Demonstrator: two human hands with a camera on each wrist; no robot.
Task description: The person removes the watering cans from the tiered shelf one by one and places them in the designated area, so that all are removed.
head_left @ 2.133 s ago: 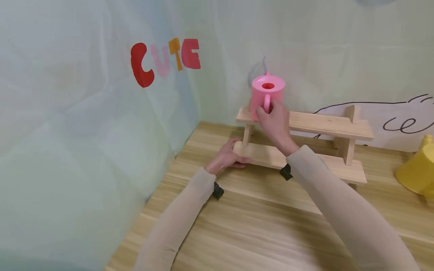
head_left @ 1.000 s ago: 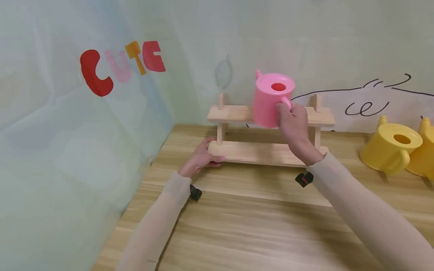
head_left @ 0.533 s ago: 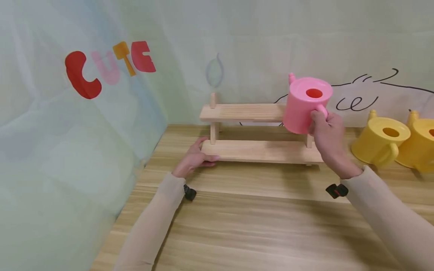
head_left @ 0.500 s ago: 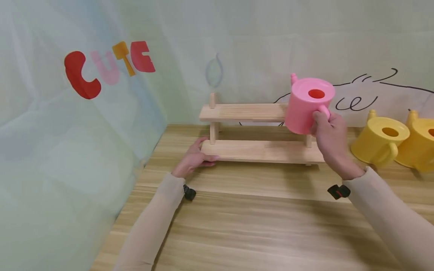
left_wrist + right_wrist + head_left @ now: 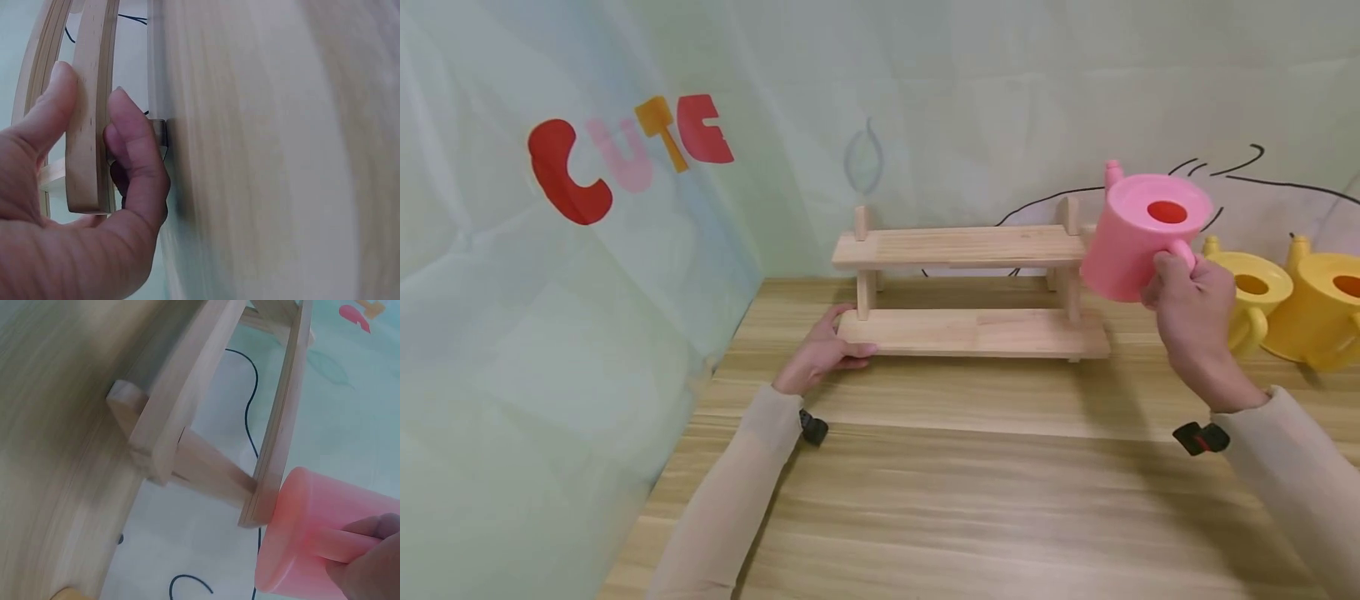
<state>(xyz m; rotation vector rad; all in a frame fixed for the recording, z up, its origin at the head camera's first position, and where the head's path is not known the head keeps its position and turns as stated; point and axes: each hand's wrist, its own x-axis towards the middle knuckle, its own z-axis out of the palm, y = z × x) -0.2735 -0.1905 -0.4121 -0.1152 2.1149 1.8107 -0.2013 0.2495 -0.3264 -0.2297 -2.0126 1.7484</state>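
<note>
My right hand grips the handle of a pink toy watering can, holding it up off the table beside the right end of a two-tier wooden shelf. The can has a short spout at its far side and a round red-looking opening on top. In the right wrist view, the can overlaps the end of the upper board. My left hand holds the left end of the lower board; the left wrist view shows thumb and fingers on opposite faces of that board.
Two yellow watering cans stand on the wooden table at the right, the nearer one partly hidden by my right hand. A pale sheet with coloured letters hangs along the left and back.
The pink watering can has travelled right, from over the upper board's left end to beyond its right end. My left hand keeps its hold on the shelf. The head view has turned right.
</note>
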